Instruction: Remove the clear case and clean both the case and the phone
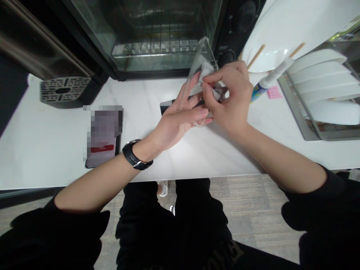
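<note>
The one camera sits on my head, looking forward and down from close above. My left hand (180, 120) and right hand (230, 101) meet just above the picture's middle. The white countertop (42, 150) spans the upper half, its near edge crossing below my wrists. The toaster oven (157, 37) stands along its far edge. My legs (174, 225) and the floor (253, 210) fill the bottom.

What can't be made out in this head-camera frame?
All in the head view:
1. The phone beside the left hand: screen pixelated, unreadable.
2. The dark flat item: mostly hidden under both hands.
3. The clear case: lower end covered by the left hand and the right hand, which presses a white wipe on it.
4. The tube: label too small.
5. The dish rack: cut by the right edge.
</note>
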A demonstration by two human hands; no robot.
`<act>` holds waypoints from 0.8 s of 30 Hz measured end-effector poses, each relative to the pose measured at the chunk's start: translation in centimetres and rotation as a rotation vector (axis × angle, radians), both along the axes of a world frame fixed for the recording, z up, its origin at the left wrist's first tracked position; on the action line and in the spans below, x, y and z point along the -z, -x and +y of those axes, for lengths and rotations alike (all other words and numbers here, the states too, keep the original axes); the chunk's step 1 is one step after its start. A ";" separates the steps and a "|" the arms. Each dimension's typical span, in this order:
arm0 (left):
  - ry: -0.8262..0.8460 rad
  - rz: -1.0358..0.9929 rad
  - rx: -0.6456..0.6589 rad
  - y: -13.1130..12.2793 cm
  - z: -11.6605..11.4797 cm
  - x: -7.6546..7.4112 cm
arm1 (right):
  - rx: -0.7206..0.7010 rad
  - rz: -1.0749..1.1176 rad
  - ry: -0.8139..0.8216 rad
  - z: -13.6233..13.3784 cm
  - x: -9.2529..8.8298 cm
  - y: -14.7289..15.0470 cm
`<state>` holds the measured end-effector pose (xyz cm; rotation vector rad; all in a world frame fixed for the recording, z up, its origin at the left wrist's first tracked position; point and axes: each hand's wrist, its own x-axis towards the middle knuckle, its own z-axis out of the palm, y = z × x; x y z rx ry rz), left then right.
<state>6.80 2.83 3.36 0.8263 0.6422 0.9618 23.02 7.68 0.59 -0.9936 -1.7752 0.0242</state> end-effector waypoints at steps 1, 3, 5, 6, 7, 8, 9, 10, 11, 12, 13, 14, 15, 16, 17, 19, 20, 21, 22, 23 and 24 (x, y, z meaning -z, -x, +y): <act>-0.016 0.035 0.007 0.0 0.0 0.1 | 0.019 0.030 -0.009 0.1 0.0 0.0; -0.066 0.110 0.030 -0.1 0.0 0.3 | 0.068 0.100 -0.021 0.3 0.0 0.0; -0.135 0.171 0.082 -0.1 0.3 0.8 | 0.110 0.169 -0.029 0.6 0.1 -0.1; -0.174 0.192 0.116 -0.1 0.5 1.1 | 0.115 0.184 -0.031 0.7 0.1 -0.2; -0.215 0.206 0.145 -0.1 0.7 1.5 | 0.102 0.178 -0.027 0.8 0.1 -0.3; -0.256 0.214 0.165 -0.1 1.0 2.0 | 0.074 0.159 -0.021 1.0 0.2 -0.5; -0.289 0.220 0.172 0.0 1.2 2.4 | 0.038 0.134 -0.014 1.0 0.3 -0.6; -0.315 0.225 0.173 0.0 1.5 2.7 | 0.000 0.108 -0.007 1.1 0.3 -0.6; -0.329 0.227 0.166 0.1 1.6 3.1 | -0.034 0.088 -0.003 1.2 0.4 -0.7; -0.331 0.223 0.154 0.1 1.8 3.3 | -0.063 0.077 0.000 1.2 0.4 -0.7; -0.329 0.214 0.143 0.1 1.9 3.5 | -0.087 0.067 0.007 1.2 0.4 -0.6; -0.323 0.201 0.129 0.1 1.9 3.6 | -0.109 0.058 0.013 1.1 0.4 -0.5; -0.316 0.187 0.112 0.1 1.9 3.7 | -0.134 0.048 0.021 1.0 0.4 -0.4; -0.307 0.173 0.097 0.0 1.8 3.6 | -0.164 0.039 0.024 0.9 0.3 -0.3; -0.298 0.161 0.079 -0.1 1.8 3.6 | -0.198 0.029 0.021 0.7 0.3 -0.2; -0.283 0.141 0.027 -0.2 1.7 3.3 | -0.279 -0.007 0.006 0.5 0.2 0.0; -0.271 0.131 -0.004 -0.2 1.6 3.2 | -0.316 -0.029 -0.001 0.4 0.1 0.0; -0.260 0.114 -0.035 -0.2 1.6 3.0 | -0.348 -0.050 -0.007 0.3 0.1 0.1; -0.250 0.091 -0.062 -0.1 1.6 2.9 | -0.377 -0.068 -0.012 0.3 0.1 0.1; -0.241 0.068 -0.086 0.0 1.5 2.8 | -0.402 -0.080 -0.014 0.3 0.0 0.1; -0.237 0.045 -0.104 0.1 1.5 2.7 | -0.429 -0.082 -0.021 0.3 0.0 0.2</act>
